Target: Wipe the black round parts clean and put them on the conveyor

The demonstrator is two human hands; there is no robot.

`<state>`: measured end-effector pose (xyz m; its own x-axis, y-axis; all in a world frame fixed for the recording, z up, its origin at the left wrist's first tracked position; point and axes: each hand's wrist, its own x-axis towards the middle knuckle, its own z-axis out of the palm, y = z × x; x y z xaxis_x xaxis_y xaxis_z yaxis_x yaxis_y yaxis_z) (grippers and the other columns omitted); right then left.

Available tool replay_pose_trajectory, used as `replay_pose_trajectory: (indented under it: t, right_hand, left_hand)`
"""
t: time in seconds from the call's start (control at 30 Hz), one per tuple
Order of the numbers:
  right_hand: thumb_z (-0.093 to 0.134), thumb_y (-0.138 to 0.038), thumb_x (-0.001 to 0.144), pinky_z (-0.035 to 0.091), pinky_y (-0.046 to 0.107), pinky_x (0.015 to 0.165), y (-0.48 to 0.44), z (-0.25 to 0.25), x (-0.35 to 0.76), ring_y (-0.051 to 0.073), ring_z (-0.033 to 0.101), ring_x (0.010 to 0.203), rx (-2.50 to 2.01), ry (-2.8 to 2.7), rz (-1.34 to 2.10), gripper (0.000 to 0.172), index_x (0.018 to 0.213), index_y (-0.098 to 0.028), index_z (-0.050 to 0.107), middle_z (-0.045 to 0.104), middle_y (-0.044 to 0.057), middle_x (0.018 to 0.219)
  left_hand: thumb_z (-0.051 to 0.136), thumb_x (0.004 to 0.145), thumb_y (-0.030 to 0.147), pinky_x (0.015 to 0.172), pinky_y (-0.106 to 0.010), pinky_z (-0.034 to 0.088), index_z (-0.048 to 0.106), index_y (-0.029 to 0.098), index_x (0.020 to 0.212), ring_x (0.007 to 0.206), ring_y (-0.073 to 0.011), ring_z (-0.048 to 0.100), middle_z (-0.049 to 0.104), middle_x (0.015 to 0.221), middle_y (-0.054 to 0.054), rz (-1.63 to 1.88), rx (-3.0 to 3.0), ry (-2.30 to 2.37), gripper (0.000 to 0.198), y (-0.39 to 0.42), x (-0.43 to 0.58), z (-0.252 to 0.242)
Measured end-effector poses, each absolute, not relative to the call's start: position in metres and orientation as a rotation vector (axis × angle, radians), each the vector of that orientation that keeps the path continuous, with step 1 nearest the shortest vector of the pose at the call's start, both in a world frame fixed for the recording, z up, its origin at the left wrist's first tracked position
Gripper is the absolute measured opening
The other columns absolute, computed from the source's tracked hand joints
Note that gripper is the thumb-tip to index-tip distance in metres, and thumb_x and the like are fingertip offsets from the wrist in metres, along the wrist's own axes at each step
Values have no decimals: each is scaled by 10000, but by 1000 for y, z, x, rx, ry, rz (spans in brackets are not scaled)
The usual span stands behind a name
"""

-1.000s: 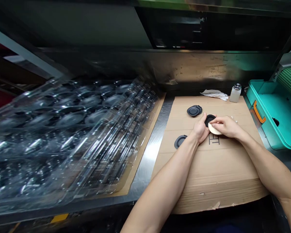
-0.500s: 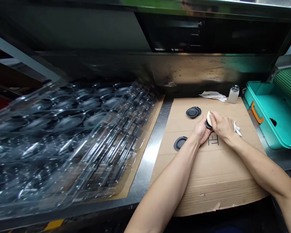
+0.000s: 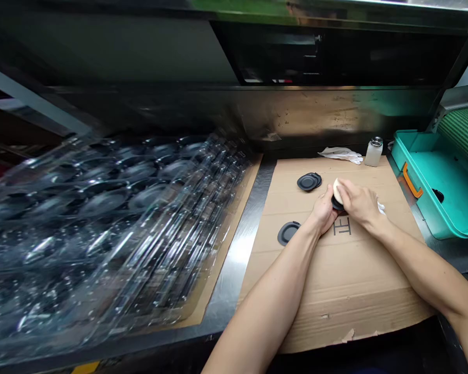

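My left hand (image 3: 323, 212) is closed around the edge of a dark oval plastic part (image 3: 336, 204), partly hidden by the fingers. Pressed against the face of this part is a cream-coloured pad (image 3: 337, 191), pinched in my right hand (image 3: 359, 202). Both hands meet above the cardboard sheet (image 3: 335, 280). Beyond my left hand lie overlapping black oval parts (image 3: 308, 182). A single black oval part (image 3: 287, 234) rests beside my left forearm. Some small white material (image 3: 381, 206) shows behind my right wrist.
Clear plastic trays (image 3: 113, 202) with dark parts are stacked on the left, blurred. At the back stand a metal-capped bottle (image 3: 374, 152) and a white glove (image 3: 341, 154). A teal bin (image 3: 437, 218) with an orange handle (image 3: 412, 181) sits on the right.
The view has shifted very slightly. My right hand and the pad have moved a little over the dark part; both hands keep their hold.
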<state>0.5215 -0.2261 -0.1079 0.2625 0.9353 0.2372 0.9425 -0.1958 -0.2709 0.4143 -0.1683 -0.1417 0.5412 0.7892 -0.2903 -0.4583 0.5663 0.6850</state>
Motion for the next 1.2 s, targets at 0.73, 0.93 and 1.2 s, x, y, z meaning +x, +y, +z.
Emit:
replay_pose_trajectory:
  t: [0.73, 0.93, 1.2]
  right_hand:
    - [620, -380, 909, 523, 271, 785, -218, -126, 539, 184, 707, 870, -1672, -1510, 561, 235, 1022, -241, 773, 785, -2, 956]
    - [675, -285, 837, 508, 252, 771, -222, -125, 557, 180, 705, 845, -1688, -1615, 725, 160, 909, -222, 803, 789, 4, 923]
    - [621, -322, 903, 497, 268, 818, -223, -118, 554, 191, 717, 930, -1702, -1711, 475, 227, 1011, -277, 816, 799, -11, 1000]
  left_hand:
    - [535, 1037, 355, 1078, -411, 525, 709, 94, 956, 1143, -271, 719, 777, 1029, -163, 857, 610, 517, 324, -166, 415, -147]
    - [517, 1036, 379, 1056, -441, 546, 711, 89, 966, 1098, -276, 735, 773, 1006, -166, 834, 585, 573, 356, -165, 411, -149]
    - [466, 1057, 359, 1077, -441, 538, 703, 101, 950, 1130, -273, 721, 770, 1020, -164, 834, 546, 565, 366, -166, 415, -149]
